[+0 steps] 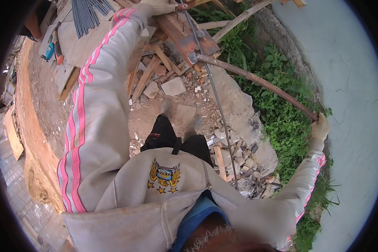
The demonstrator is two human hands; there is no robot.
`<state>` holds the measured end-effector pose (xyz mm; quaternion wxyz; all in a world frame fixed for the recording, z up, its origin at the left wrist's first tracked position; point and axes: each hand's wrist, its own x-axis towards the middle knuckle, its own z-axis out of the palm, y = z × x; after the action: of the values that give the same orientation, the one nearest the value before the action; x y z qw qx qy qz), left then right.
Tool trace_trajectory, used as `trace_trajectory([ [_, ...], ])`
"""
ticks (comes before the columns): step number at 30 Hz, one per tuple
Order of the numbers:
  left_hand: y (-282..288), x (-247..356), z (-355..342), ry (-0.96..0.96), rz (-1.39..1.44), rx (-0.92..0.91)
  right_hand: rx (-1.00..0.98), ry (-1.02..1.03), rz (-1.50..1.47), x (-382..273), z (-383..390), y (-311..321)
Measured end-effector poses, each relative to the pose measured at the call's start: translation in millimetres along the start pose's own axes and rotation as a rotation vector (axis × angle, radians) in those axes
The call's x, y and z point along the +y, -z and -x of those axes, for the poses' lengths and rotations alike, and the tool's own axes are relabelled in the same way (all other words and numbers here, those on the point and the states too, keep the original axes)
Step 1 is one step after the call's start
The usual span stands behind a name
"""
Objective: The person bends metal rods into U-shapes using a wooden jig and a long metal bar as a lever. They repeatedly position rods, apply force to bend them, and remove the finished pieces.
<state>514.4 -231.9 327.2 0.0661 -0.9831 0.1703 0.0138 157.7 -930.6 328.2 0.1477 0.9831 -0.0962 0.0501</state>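
Note:
A thin steel rod (219, 107) runs from the wooden bench down past my right side to the rubble. At the top edge my gloved left hand (161, 6) is closed at the rod's upper part, its bare thumb tip against it; part of that hand is cut off. My right hand (320, 127), also gloved, grips the end of a long rusty bending bar (260, 80), held out to the right. The bar's head meets the rod beside a rusty metal plate (196, 43) fixed on a wooden beam (172, 26).
Several cut rods (86, 16) lie on a board at upper left, near pliers (58, 51) and a blue tape measure (49, 51). Broken tiles (173, 86) and wood scraps (148, 77) cover the ground around my feet. Green plants (277, 113) grow along a pale wall (353, 84).

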Motion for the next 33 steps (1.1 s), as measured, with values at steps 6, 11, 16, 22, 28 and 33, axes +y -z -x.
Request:
trace_trajectory([
  [6, 14, 10, -2, -0.017, 0.076, -0.028, 0.046, 0.021, -0.038, 1, 9, -20],
  [11, 18, 11, 10, 0.031, 0.097, -0.007, -0.023, -0.094, -0.025, -6, 15, -5],
  [16, 9, 10, 9, 0.047, 0.063, 0.006, 0.037, -0.109, -0.005, -11, 36, -7],
  [22, 13, 10, 18, 0.048, 0.104, -0.009, 0.052, -0.171, -0.033, -28, 70, 2],
  [28, 17, 6, 22, 0.014, 0.173, -0.039, -0.043, -0.400, 0.066, -66, 182, 19],
  [33, -9, 4, 32, -0.019, 0.196, 0.378, -0.036, -0.559, 0.077, -136, 276, 59],
])
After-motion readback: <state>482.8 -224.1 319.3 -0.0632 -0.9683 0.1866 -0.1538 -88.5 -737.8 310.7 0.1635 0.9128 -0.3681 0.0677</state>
